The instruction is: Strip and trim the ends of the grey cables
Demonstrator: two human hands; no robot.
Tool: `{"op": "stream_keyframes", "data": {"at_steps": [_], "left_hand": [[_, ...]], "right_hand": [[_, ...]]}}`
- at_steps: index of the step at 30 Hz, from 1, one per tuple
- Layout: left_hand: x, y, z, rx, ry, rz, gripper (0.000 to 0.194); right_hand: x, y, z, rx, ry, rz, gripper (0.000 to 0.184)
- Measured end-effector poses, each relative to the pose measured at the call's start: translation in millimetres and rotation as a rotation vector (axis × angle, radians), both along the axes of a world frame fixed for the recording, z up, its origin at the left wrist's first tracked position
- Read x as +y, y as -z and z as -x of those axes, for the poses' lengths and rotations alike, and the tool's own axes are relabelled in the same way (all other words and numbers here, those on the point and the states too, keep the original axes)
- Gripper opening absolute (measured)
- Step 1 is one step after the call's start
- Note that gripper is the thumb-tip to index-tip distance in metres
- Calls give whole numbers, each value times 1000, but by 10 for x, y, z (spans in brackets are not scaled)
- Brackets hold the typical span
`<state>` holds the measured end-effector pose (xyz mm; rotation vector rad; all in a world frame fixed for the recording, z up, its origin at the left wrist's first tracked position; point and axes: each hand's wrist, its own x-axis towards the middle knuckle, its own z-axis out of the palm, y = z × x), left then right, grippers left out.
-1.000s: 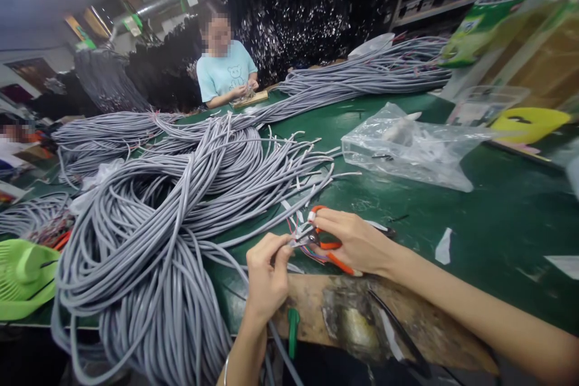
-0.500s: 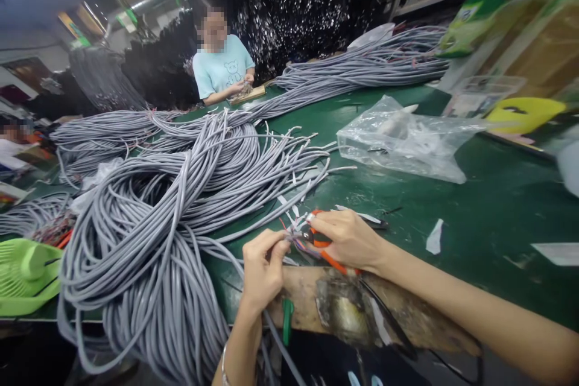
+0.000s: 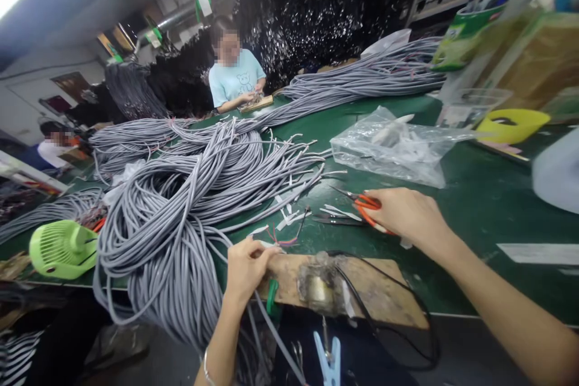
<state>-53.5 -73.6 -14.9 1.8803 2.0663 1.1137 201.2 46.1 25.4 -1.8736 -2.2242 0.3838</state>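
My left hand (image 3: 246,268) is closed in a pinch on the end of a grey cable, above the near edge of a wooden board. Thin red, purple and dark wires (image 3: 286,242) fan out from the cable end past my fingertips. In my right hand (image 3: 407,217) is a pair of orange-handled scissors (image 3: 368,201), its pointed blades directed up and left. The scissors are apart from the wires, over the green table (image 3: 470,205). Dark tweezers (image 3: 339,221) and white strips (image 3: 289,217) lie between the two hands.
A big heap of grey cables (image 3: 181,193) covers the left side. The wooden board (image 3: 384,301) carries a green clip (image 3: 271,297) and a black cord. A plastic bag (image 3: 398,145) lies beyond. One person (image 3: 237,78) sits across the table, another (image 3: 52,148) far left.
My right hand has carried the scissors right, away from the cable end. The coloured wires now show spread out. My left hand keeps its pinch. The whole view has shifted somewhat.
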Motion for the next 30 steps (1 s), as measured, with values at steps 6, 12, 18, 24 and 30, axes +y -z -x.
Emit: {"op": "stream_keyframes", "data": {"at_steps": [6, 12, 18, 24, 30], "left_hand": [[-254, 41, 155, 119, 140, 133, 18], [-373, -11, 199, 233, 206, 228, 19], [-658, -61, 326, 267, 208, 366, 21], [-634, -83, 256, 346, 104, 370, 24], [-691, -139, 300, 429, 216, 348, 22]], "right_hand": [[-24, 142, -442, -165, -65, -74, 14], [-4, 233, -41, -131, -471, -215, 16], [65, 284, 582, -43, -835, -199, 27], [139, 384, 602, -6, -911, -218, 13], [122, 459, 534, -9, -947, -255, 14]]}}
